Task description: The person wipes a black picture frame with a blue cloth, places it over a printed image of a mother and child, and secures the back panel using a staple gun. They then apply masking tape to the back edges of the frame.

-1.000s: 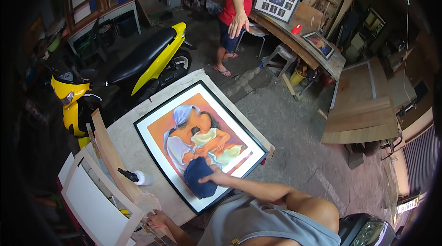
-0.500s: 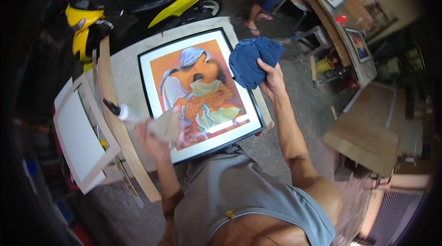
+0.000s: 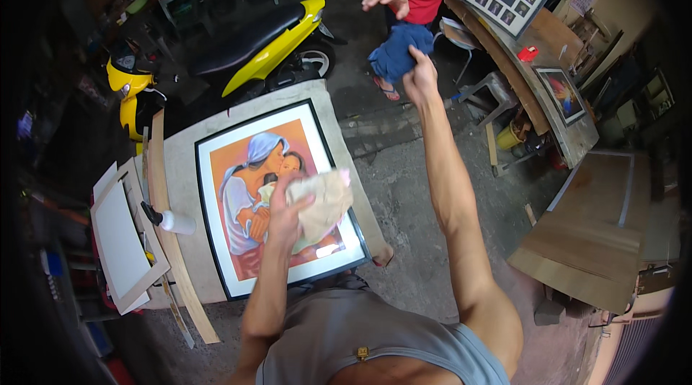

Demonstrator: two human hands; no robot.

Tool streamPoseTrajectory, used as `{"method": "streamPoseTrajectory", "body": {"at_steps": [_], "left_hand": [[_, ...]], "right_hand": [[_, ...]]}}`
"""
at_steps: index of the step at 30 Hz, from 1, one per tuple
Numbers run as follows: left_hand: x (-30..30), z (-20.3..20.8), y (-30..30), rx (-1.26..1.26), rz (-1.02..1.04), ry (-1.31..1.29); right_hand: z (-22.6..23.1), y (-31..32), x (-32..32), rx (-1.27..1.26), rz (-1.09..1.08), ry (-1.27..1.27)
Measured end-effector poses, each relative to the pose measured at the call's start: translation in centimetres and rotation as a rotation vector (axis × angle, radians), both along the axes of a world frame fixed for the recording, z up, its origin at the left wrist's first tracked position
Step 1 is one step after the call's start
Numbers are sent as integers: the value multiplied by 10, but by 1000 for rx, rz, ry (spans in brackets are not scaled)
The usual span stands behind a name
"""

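Note:
My right arm reaches far forward, and my right hand grips a bunched dark blue cloth, thumb on top. Just beyond it, another person's hand stretches out with spread fingers, apart from the cloth. Nearer to me, my left hand holds a folded beige cloth over a framed picture. This picture, of a woman with a child, has a white mat and black frame and lies flat on a pale-topped table, partly hidden by my left hand and cloth.
A white spray bottle with a black head lies left of the picture, beside wooden strips and a mat board. A yellow scooter stands behind the table. Right are a plastic stool, a workbench and large brown boards.
My right hand has moved forward with the blue cloth, toward the other person, whose arm now reaches toward it. My left hand has shifted right over the picture with the beige cloth.

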State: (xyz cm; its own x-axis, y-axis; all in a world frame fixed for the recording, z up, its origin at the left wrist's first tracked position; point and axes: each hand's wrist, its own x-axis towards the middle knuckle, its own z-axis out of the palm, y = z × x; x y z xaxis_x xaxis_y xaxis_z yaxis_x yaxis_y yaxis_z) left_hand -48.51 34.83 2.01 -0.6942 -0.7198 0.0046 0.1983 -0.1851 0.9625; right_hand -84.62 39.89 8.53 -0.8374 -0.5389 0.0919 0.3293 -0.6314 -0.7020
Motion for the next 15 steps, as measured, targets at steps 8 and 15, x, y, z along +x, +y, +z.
{"method": "streamPoseTrajectory", "body": {"at_steps": [8, 15], "left_hand": [[208, -56, -8, 279, 541, -134], [345, -91, -19, 338, 951, -38]], "right_hand": [[-17, -85, -136, -88, -17, -103], [-21, -44, -132, 229, -295, -3]]}}
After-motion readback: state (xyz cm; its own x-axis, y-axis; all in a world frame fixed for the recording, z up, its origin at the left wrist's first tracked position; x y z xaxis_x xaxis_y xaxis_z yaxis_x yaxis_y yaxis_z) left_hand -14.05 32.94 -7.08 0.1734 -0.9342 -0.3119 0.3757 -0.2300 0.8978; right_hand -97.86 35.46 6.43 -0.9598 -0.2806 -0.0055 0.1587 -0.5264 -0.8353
